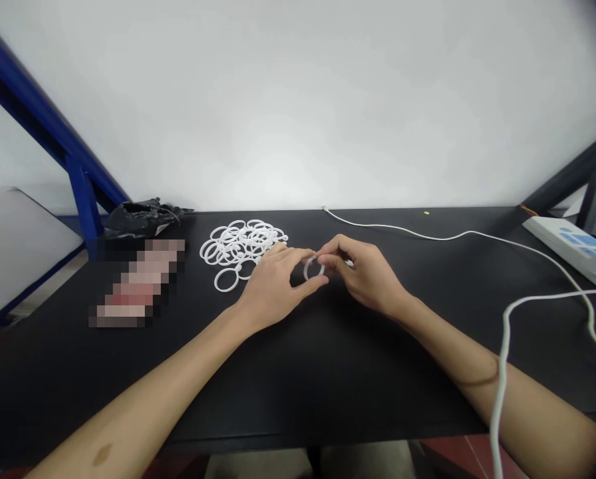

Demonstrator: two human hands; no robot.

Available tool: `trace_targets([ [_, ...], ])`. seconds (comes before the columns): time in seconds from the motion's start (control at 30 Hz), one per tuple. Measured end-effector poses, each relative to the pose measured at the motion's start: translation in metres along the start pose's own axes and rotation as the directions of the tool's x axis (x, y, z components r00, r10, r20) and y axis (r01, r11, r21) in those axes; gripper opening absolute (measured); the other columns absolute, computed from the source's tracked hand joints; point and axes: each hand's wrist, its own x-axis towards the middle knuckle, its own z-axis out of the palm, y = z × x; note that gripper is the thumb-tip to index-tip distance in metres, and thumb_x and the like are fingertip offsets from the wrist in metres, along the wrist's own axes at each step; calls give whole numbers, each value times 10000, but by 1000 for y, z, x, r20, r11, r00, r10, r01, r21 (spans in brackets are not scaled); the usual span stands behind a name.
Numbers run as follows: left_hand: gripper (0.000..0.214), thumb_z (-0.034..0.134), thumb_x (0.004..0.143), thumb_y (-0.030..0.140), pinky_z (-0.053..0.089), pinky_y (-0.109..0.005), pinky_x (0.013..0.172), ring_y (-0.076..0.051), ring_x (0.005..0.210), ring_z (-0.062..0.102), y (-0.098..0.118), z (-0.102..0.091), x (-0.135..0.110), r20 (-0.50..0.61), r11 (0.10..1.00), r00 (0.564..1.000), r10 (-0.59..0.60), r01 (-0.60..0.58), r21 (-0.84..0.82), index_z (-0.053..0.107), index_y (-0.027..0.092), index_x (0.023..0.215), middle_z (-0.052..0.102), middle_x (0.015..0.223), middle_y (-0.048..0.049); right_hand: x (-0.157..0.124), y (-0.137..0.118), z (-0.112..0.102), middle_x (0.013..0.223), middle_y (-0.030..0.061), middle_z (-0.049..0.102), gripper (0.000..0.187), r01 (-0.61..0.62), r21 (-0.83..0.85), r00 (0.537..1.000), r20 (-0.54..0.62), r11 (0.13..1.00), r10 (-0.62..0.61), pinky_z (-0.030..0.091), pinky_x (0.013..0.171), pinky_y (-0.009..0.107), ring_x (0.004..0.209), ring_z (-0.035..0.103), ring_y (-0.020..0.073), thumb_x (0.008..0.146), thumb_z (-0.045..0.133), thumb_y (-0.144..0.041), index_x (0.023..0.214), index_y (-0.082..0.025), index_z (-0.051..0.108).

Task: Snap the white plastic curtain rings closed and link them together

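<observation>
A small white plastic ring is held upright between my two hands near the middle of the black table. My left hand curves around its left side, index fingertip at the top and thumb near the bottom. From the right, my right hand pinches the ring's edge between thumb and index finger. What lies inside that pinch is partly hidden by the fingers. Just beyond my left hand lies a loose heap of similar white rings, several with small round tabs; my fingers cover part of it.
A crumpled black plastic bag lies at the back left, beside a blue metal frame and a pixelated patch. A white cable runs across the right side, passing over my right forearm. A white device with blue panels stands far right.
</observation>
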Motion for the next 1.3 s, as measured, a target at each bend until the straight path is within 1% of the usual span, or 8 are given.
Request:
trace_targets([
  [0.2, 305, 646, 861, 443, 463, -409, 859, -231, 936, 543, 1, 2, 0, -43, 998, 999, 26, -24, 49, 623, 209, 1055, 686, 948, -25, 0, 2, 1, 722, -15, 662, 147, 33, -40, 999, -21, 999, -34, 435, 618, 232, 627, 577, 105, 922, 546, -236, 792, -195, 601],
  [0.4, 285, 632, 872, 365, 442, -431, 898, -263, 1004, 501, -18, -1, 4, -159, 957, 983, 94, -46, 286, 587, 205, 1104, 631, 1037, -64, 1, 14, -2, 805, 8, 675, 197, 6, -237, 999, -32, 971, -14, 455, 683, 265, 679, 590, 136, 940, 551, -360, 1059, -207, 585],
  [0.47, 292, 620, 870, 332, 435, -455, 914, -289, 1045, 481, -26, -3, 5, -192, 925, 979, 69, 9, 379, 585, 198, 1127, 599, 1087, -89, 2, 16, -6, 830, 29, 679, 224, -52, -406, 998, -37, 912, 41, 437, 653, 284, 703, 604, 163, 943, 536, -398, 1043, -207, 595],
  [0.57, 323, 605, 861, 303, 435, -496, 902, -324, 1056, 475, -35, -6, 5, -203, 877, 979, 14, 85, 473, 588, 184, 1162, 561, 1136, -125, 2, 17, -14, 836, 65, 694, 258, -143, -655, 985, -23, 742, 170, 387, 572, 303, 698, 622, 215, 941, 518, -441, 1002, -211, 617],
  [0.7, 403, 578, 858, 276, 422, -540, 911, -372, 1107, 456, -38, -5, 4, -166, 848, 986, -30, 113, 517, 557, 165, 1245, 537, 1224, -160, 1, 18, -20, 831, 117, 710, 319, -173, -773, 954, 22, 610, 298, 374, 547, 321, 699, 647, 264, 941, 496, -484, 990, -198, 627],
  [0.9, 429, 572, 852, 244, 396, -533, 957, -366, 1151, 436, -31, -2, 2, -123, 875, 992, -11, 70, 480, 533, 182, 1275, 531, 1273, -139, 0, 16, -14, 1022, 118, 706, 278, -157, -738, 943, 85, 657, 321, 428, 600, 335, 821, 671, 278, 958, 478, -444, 1033, -213, 612],
  [1.1, 418, 571, 862, 233, 393, -497, 971, -324, 1177, 424, -22, 0, -1, -65, 900, 997, 36, -4, 437, 522, 198, 1275, 530, 1279, -112, -3, 17, -8, 1113, 98, 660, 256, -36, -608, 975, 153, 793, 162, 473, 799, 326, 972, 644, 229, 980, 406, -233, 1154, -186, 588],
  [1.3, 401, 570, 887, 278, 371, -477, 1004, -293, 1184, 418, -16, 3, -2, 9, 920, 997, 80, -78, 385, 533, 196, 1278, 538, 1268, -92, -2, 18, -6, 1120, 107, 611, 294, -74, -656, 988, 54, 752, 144, 475, 792, 320, 975, 613, 222, 951, 423, -187, 1200, -161, 577],
])
